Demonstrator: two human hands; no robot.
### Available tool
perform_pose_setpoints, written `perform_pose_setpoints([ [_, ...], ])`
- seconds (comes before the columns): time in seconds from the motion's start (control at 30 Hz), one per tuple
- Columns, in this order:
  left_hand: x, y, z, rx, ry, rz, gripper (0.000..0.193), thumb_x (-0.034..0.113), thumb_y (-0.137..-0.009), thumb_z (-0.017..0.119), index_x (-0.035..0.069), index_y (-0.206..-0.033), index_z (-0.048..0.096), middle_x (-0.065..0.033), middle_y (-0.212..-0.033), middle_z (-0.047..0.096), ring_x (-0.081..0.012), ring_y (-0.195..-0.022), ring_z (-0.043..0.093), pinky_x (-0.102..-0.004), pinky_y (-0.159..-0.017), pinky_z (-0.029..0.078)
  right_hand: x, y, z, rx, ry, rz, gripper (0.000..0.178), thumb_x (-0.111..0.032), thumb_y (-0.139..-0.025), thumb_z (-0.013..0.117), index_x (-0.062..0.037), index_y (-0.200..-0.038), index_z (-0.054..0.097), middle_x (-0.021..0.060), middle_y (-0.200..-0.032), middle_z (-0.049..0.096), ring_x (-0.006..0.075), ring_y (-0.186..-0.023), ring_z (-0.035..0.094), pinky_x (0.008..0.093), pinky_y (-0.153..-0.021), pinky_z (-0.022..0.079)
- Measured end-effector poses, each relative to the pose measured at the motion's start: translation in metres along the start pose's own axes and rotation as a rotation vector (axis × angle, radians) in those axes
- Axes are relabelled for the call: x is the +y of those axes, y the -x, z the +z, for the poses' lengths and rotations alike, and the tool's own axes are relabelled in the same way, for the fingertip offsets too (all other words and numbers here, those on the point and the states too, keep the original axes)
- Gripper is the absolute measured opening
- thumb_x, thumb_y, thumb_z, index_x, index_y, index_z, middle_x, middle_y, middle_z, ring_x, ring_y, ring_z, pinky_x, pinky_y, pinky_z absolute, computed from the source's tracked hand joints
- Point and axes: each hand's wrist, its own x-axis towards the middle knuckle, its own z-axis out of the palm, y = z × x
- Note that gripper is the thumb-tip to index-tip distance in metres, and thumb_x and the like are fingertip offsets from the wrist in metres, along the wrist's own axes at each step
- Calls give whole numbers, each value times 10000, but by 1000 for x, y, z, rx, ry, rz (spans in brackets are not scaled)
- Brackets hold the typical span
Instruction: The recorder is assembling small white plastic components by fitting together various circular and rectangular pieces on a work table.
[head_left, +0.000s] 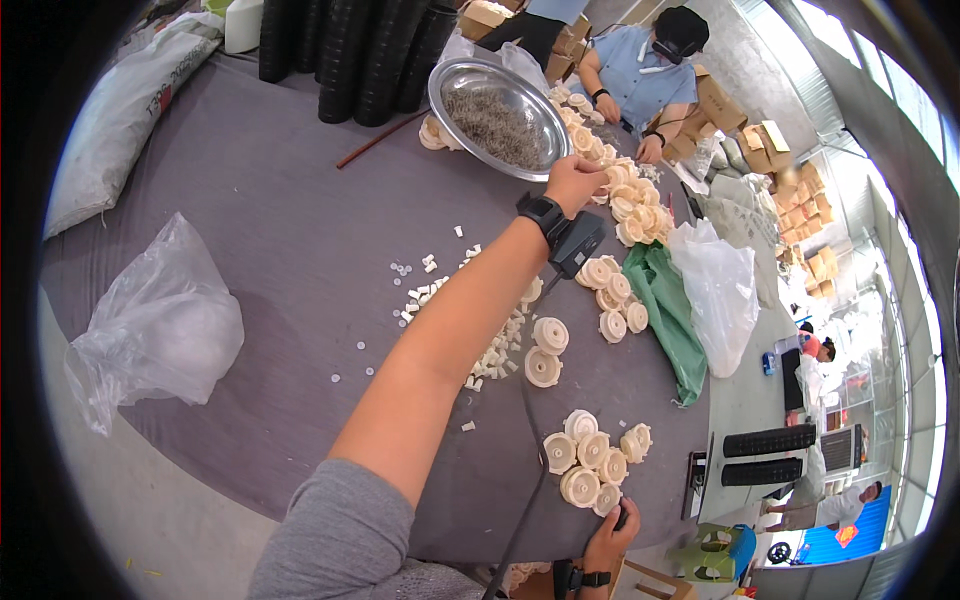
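Note:
My left hand (pixel 577 184) reaches far across the table, fingers pinched together at the edge of a heap of cream plastic wheels (pixel 640 200). What the fingers hold, if anything, is too small to make out. Beside that hand stands a metal basin (pixel 463 128) with a mass of small greyish pieces in it. At the near right table edge, my right hand (pixel 608 545) is curled, its fingertips next to a cluster of cream wheels (pixel 592 450). A dark spot shows between its fingers; its grip is partly hidden. Small white plastic pieces (pixel 497 358) lie scattered under my left forearm.
Black stacked cylinders (pixel 375 60) stand at the back. A clear plastic bag (pixel 165 320) lies left, a white sack (pixel 125 130) behind it. Green cloth (pixel 665 320) and a white bag (pixel 715 290) lie right. A dark cable (pixel 530 430) crosses the table. A co-worker (pixel 640 80) sits at the far side.

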Motion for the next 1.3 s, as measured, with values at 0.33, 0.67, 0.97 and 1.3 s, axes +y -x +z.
perform_pose_setpoints([
  [0.33,-34,-3,-39,-413,3,-11,116,177,-839,531,80,-820,592,-1,-680,557,-98,-614,534,-221,-510,410,14,8,-6,43,46,-55,265,-151,-812,534,-11,-1037,549,150,-1093,543,303,-1034,481,390,-907,356],
  [0.67,-9,34,-24,-198,-268,-45,176,217,-838,581,96,-964,563,-10,-937,629,-96,-794,600,-209,-571,442,1,0,0,215,-43,-73,203,-191,-811,570,-32,-936,568,146,-1005,578,320,-955,517,402,-843,394],
  [0.97,22,124,-5,-206,-500,93,281,282,-849,559,40,-987,594,-34,-946,648,-90,-762,601,-217,-570,451,19,6,0,217,-46,-55,180,-168,-811,549,-20,-906,584,148,-971,590,322,-922,533,405,-822,408],
  [1.3,42,257,-5,-109,-74,-173,149,188,-875,511,63,-953,530,-84,-949,629,-169,-822,612,-261,-630,477,20,0,1,183,-216,6,205,-193,-853,527,-3,-916,572,135,-952,587,278,-917,531,362,-827,405],
])
